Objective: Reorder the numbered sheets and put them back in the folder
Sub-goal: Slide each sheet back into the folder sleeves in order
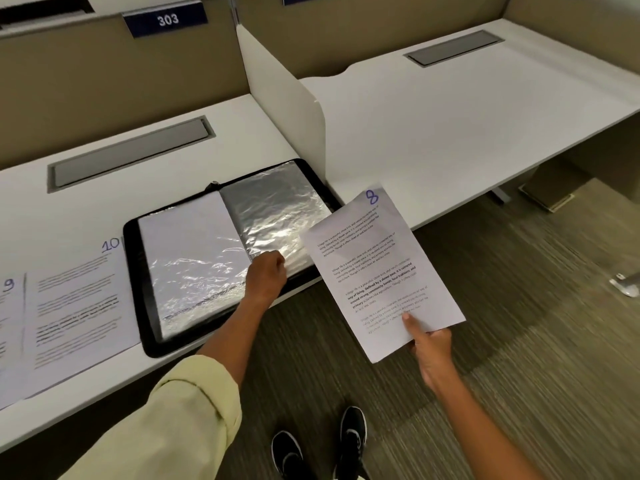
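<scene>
A black folder (133,237) lies open on the white desk, showing shiny plastic sleeves (277,206). My left hand (266,273) rests at the lower edge of the right-hand sleeve with its fingers curled on the plastic. My right hand (431,348) holds the printed sheet marked 8 (377,268) by its bottom edge, in the air just right of the folder and off the desk. To the left of the folder, the sheet marked 10 (79,299) lies flat, and beside it the sheet marked 9 (8,327), cut off by the frame's edge.
A white divider panel (287,109) stands right behind the folder and separates this desk from a second white desk (467,116). Each desk has a grey cable hatch (128,154). A blue sign reads 303 (166,19). Carpet and my black shoes (320,445) are below.
</scene>
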A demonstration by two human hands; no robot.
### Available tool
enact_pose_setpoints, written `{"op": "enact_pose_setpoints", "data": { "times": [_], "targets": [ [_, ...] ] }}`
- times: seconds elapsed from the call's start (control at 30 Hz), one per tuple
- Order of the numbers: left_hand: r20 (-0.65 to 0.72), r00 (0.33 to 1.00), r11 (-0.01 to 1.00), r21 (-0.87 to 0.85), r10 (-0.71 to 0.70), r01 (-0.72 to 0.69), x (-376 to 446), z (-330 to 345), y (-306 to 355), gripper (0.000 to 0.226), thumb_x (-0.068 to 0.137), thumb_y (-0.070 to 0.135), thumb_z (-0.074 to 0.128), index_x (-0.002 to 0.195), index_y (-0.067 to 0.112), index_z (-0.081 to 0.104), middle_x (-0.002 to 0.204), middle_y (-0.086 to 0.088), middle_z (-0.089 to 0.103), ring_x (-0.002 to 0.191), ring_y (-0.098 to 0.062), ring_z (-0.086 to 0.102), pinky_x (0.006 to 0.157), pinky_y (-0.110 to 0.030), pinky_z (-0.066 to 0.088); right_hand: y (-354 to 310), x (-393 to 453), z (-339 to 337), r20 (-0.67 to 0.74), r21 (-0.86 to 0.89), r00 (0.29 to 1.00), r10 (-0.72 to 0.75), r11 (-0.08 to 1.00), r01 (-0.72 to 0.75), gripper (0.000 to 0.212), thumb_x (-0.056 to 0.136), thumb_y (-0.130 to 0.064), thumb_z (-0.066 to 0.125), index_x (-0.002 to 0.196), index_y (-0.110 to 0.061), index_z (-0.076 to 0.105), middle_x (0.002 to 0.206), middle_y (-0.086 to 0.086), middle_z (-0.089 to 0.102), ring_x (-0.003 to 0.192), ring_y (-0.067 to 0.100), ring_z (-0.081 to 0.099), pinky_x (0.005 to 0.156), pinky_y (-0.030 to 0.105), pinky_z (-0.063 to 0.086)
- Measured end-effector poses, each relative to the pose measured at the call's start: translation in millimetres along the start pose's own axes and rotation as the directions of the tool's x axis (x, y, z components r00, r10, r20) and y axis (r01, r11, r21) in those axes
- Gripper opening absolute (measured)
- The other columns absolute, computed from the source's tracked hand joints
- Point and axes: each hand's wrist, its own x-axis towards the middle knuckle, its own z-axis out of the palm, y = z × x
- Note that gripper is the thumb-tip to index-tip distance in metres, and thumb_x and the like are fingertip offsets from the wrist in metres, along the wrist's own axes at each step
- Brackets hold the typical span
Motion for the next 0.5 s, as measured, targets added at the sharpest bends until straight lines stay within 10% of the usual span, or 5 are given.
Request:
{"op": "enact_pose_setpoints", "data": {
  "times": [0.27, 0.5],
  "targets": [
    [-0.002, 0.994, 0.992, -0.058, -0.111, 0.111, 2.9, 0.7, -0.1, 0.041, 0.084, -0.005, 0.05, 0.119, 0.016, 0.046, 0.078, -0.01, 0.061, 0.07, -0.03, 0.059, 0.061, -0.042, 0.05, 5.1, -7.5, -3.3, -0.041, 0.051, 0.999, 0.002, 0.999, 0.0, 0.052, 0.086, -0.003, 0.074, 0.134, -0.011, 0.057, 0.123, 0.006, 0.069, 0.116, 0.022, 0.064, 0.093, 0.039, 0.054],
    [0.004, 0.989, 0.964, -0.224, -0.148, 0.145, -1.2, -6.6, -12.1, 0.033, 0.083, 0.0, 0.062, 0.114, 0.011, 0.065, 0.076, -0.003, 0.068, 0.071, -0.018, 0.064, 0.07, -0.028, 0.049, 4.9, -14.7, 0.3, -0.06, 0.118, 0.998, -0.011, 0.993, 0.018, 0.05, 0.086, -0.003, 0.073, 0.133, -0.014, 0.058, 0.122, 0.003, 0.07, 0.114, 0.019, 0.064, 0.084, 0.031, 0.053]
  ]
}}
